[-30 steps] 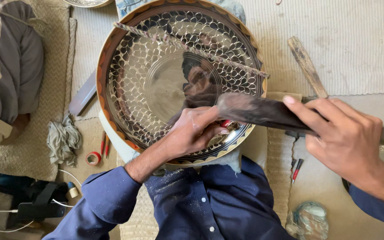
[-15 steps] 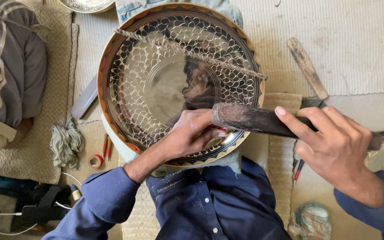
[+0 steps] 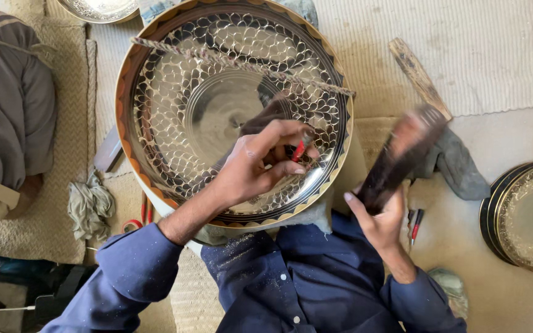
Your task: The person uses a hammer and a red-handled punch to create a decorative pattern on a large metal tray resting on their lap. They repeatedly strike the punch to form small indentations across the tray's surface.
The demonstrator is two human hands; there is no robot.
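Large engraved tray (image 3: pixel 174 117) propped on the lap, rope (image 3: pixel 242 65) stretched across it; left hand (image 3: pixel 260 163) over its lower right, right hand (image 3: pixel 380 216) just right of the rim (mallet (image 3: pixel 402 157) gripped). Stacked plates (image 3: pixel 528 213) far right, rag (image 3: pixel 90 206) left.

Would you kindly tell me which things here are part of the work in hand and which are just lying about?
In use:
- left hand pinching a small red-marked tool
- large patterned metal tray
- right hand gripping a dark mallet

Lying about:
- wooden stick
- grey rag
- stacked trays
- red-handled tool on the floor
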